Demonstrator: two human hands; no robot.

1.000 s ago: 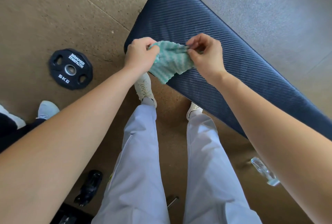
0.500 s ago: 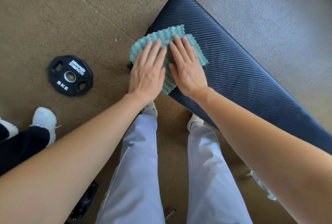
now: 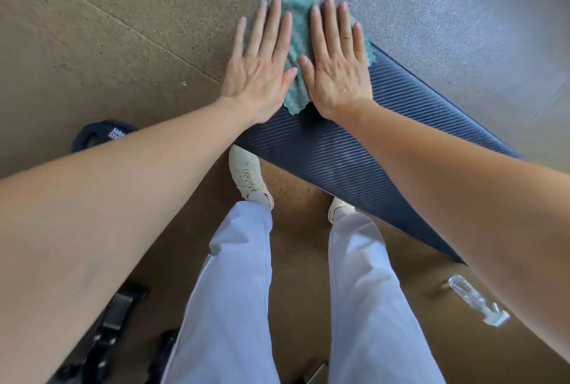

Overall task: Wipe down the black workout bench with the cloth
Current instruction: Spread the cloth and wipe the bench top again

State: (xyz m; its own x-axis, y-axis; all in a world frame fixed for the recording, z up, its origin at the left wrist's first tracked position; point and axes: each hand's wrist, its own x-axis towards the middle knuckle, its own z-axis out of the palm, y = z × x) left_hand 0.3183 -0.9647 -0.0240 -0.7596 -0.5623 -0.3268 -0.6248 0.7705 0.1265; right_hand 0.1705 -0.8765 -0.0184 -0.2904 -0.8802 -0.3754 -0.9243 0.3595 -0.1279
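At far left a black weight plate (image 3: 103, 134) lies on the floor, mostly hidden by the left forearm; only fragments of white lettering show, too cut off to read. Moving right, the left hand (image 3: 262, 75) lies flat, fingers spread, palm down on the teal cloth (image 3: 297, 44), which is spread over the near-left end of the black workout bench (image 3: 354, 149). Just beside it the right hand (image 3: 336, 69) lies likewise flat and open, fingers extended, pressing the cloth's other half; neither hand pinches the fabric. Judgement: the wiping step is in hand, at the bench's end, with most of the ribbed pad to the right apparently not yet covered. The next move calls for keeping downward pressure through both palms and sliding the cloth along the pad's length without letting it bunch or slip off the edge. At lower right a clear spray bottle (image 3: 476, 300) lies on the floor; no label is legible.
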